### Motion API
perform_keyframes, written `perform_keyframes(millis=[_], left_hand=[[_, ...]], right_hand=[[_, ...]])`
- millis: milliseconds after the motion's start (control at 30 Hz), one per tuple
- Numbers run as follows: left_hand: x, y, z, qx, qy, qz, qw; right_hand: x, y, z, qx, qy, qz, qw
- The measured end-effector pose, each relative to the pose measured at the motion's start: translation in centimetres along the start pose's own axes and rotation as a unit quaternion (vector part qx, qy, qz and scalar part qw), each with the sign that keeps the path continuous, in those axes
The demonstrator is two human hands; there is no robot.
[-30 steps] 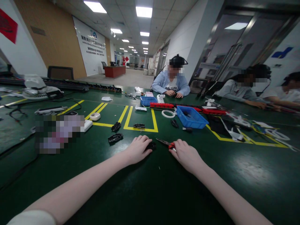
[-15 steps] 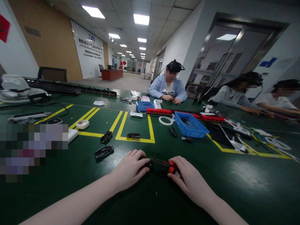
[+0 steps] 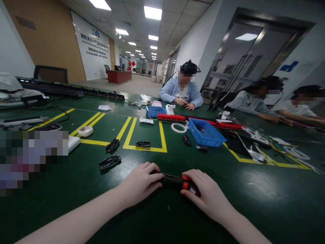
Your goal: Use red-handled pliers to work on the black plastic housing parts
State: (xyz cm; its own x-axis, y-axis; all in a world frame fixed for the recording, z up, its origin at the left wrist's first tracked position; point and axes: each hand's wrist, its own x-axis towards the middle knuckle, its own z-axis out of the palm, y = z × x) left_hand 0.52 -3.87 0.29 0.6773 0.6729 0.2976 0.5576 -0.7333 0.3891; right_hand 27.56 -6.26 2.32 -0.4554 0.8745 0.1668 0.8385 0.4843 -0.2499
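Observation:
My right hand is closed round the red handles of a pair of pliers, whose dark jaws point left. My left hand pinches a small black plastic part, mostly hidden by the fingers. The jaws meet this part at the left fingertips; whether they grip it I cannot tell. A thin, pale sliver lies on the table below the pliers. Beyond my left hand are similar black parts: one nearest, another behind it, and a third by the yellow tape.
Across the green table stand a large blue bin and a smaller blue bin. Red strips and a white ring lie near them. A white tape roll is at left. A co-worker sits opposite; others are at right.
The pliers have turned slightly, and their jaws look darker and nearer the black part. Both hands keep their holds. The whole view has shifted a little, with table items slightly higher and further left.

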Motion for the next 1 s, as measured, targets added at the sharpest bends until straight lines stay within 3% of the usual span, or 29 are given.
perform_keyframes(millis=[533, 1000], left_hand=[[0.4, -1.3, -0.3, -0.177, -0.015, -0.067, 0.982], [0.3, -1.0, -0.1, -0.164, -0.002, -0.071, 0.984]], right_hand=[[-0.2, -0.2, -0.2, 0.008, 0.002, -0.021, 1.0], [-0.2, -0.6, 0.0, 0.004, -0.01, -0.024, 1.0]])
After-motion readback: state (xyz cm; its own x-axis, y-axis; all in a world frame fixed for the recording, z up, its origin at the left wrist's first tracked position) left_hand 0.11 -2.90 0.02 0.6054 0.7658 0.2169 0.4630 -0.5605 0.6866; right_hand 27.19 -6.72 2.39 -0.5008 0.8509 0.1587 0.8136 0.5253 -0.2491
